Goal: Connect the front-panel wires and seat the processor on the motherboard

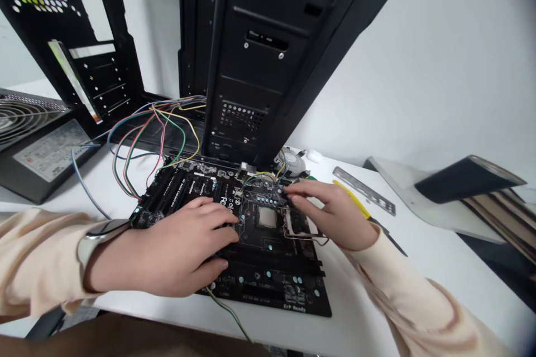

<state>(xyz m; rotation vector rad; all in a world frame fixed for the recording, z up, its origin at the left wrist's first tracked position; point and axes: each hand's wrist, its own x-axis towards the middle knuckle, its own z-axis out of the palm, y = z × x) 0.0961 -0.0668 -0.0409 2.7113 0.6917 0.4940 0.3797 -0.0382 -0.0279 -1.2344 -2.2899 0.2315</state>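
Two hands lie on the black motherboard [268, 290]: my left hand [167, 251] and my right hand [330, 215], fingers [221, 222] open and gripping nothing. The silver CPU [267, 217] sits in its socket [285, 228] between them, nearer my right fingertips [290, 192]. Beyond, coloured wires [153, 134] trail toward the upright black PC case [251, 67].

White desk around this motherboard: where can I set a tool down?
Bare white desk lies right of the black motherboard, between the yellow-handled screwdriver and right sleeve. Crowded: the silver CPU between both hands, and the coloured wires behind it.
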